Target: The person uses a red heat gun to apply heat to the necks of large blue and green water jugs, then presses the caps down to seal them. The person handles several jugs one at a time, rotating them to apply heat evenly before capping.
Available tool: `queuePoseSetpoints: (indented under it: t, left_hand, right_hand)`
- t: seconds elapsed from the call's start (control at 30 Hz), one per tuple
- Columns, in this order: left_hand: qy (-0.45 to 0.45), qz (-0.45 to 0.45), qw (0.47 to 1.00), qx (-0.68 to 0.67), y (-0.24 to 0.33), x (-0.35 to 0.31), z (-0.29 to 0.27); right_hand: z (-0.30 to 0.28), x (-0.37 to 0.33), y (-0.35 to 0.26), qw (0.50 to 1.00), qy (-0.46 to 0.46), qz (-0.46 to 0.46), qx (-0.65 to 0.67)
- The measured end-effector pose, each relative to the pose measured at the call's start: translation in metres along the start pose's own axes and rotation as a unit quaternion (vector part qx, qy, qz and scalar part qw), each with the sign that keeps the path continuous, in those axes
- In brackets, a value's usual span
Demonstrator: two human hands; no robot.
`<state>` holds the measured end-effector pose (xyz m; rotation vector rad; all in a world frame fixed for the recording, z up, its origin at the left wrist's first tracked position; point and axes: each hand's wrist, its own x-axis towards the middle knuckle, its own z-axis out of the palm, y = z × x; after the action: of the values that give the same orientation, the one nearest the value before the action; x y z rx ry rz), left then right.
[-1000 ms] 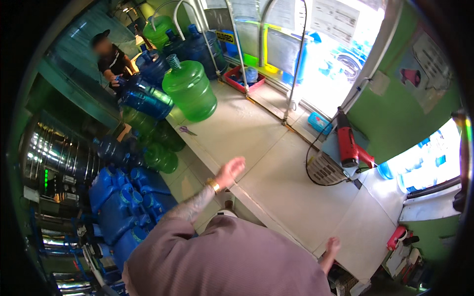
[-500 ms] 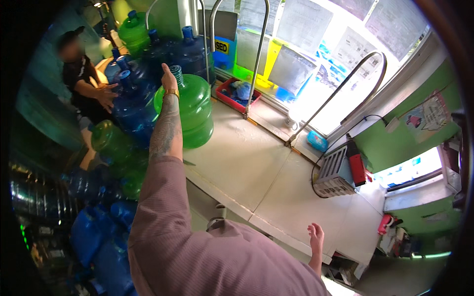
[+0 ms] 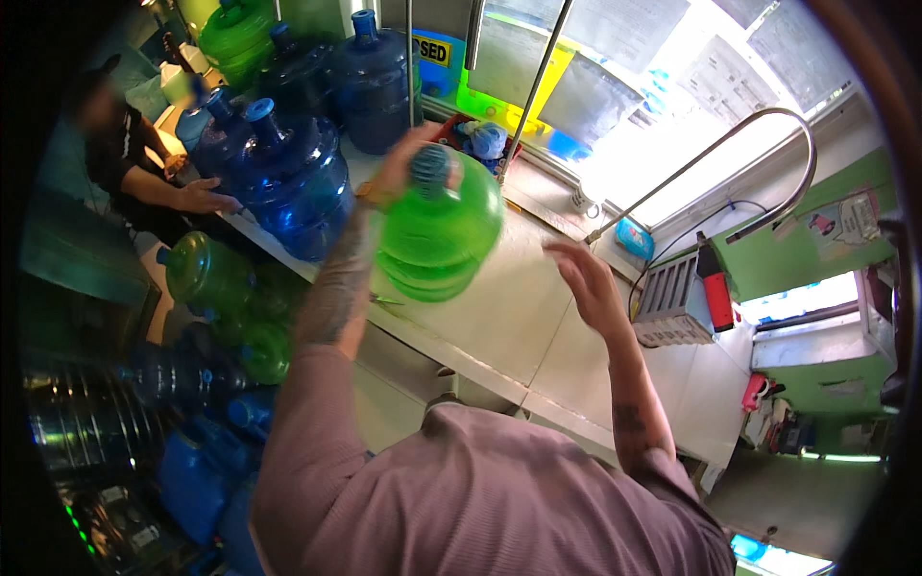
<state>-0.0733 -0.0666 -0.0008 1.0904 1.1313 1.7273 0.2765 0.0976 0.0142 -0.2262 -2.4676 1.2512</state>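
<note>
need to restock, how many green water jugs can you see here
4, perhaps more hidden. One round green plastic water jug is tilted in the left hand; one stands at the counter's far end; two lie below the counter.

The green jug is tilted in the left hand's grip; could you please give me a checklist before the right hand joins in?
1. Left hand holds the green jug by its neck: ok.
2. Jug upright: not ok, it tilts.
3. Right hand on the jug: not ok, open and apart.
4. Bare counter beneath the jug: ok.
5. Co-worker's hand is apart, on a blue jug: ok.
6. Jug capped: cannot tell.
</note>
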Motion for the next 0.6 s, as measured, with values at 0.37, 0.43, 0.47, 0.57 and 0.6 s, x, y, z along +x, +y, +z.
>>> queuePoseSetpoints:
  t: [0.37, 0.43, 0.47, 0.57, 0.6]
  left_hand:
    - [0.385, -0.014, 0.921, 0.064, -0.111, -0.108, 0.089]
    - [0.342, 0.008, 0.940, 0.013, -0.150, -0.116, 0.113]
    - [0.317, 0.000, 0.948, -0.018, -0.169, -0.114, 0.132]
    - [0.217, -0.055, 0.966, -0.129, -0.218, -0.114, 0.214]
    - [0.162, -0.074, 0.972, -0.153, -0.230, -0.110, 0.234]
  right_hand:
    - [0.002, 0.055, 0.009, 0.897, -0.112, 0.127, 0.408]
    - [-0.005, 0.023, 0.013, 0.893, -0.023, 0.148, 0.424]
    - [-0.008, 0.005, 0.011, 0.899, 0.037, 0.176, 0.400]
    - [-0.023, -0.041, 0.003, 0.893, 0.152, 0.206, 0.371]
    - [-0.035, -0.054, 0.001, 0.898, 0.168, 0.208, 0.349]
